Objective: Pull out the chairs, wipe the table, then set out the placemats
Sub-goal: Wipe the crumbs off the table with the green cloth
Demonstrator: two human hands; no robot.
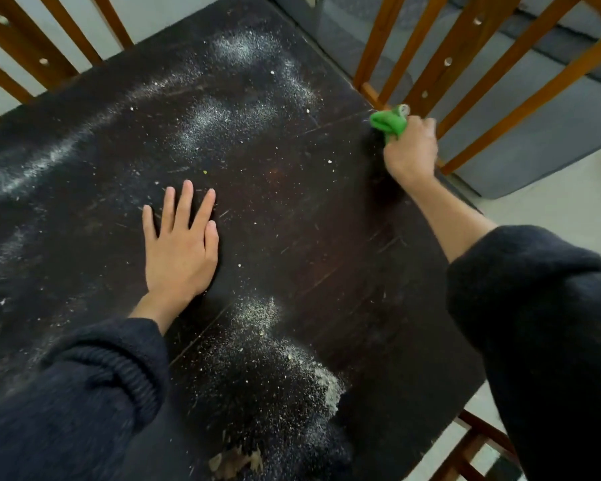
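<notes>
A dark wooden table (309, 244) fills the view, dusted with white powder and crumbs (222, 116); a thicker heap (323, 380) lies near the front edge. My left hand (181, 241) rests flat on the tabletop with its fingers straight and spread. My right hand (410, 151) grips a bunched green cloth (387, 122) at the table's far right edge, pressed against the surface. A wooden chair back (465, 64) stands just beyond that edge.
Another slatted chair back (32, 53) stands along the far left side. Part of a third chair (472, 442) shows below the right front corner. A grey rug (552, 126) lies on the pale floor to the right.
</notes>
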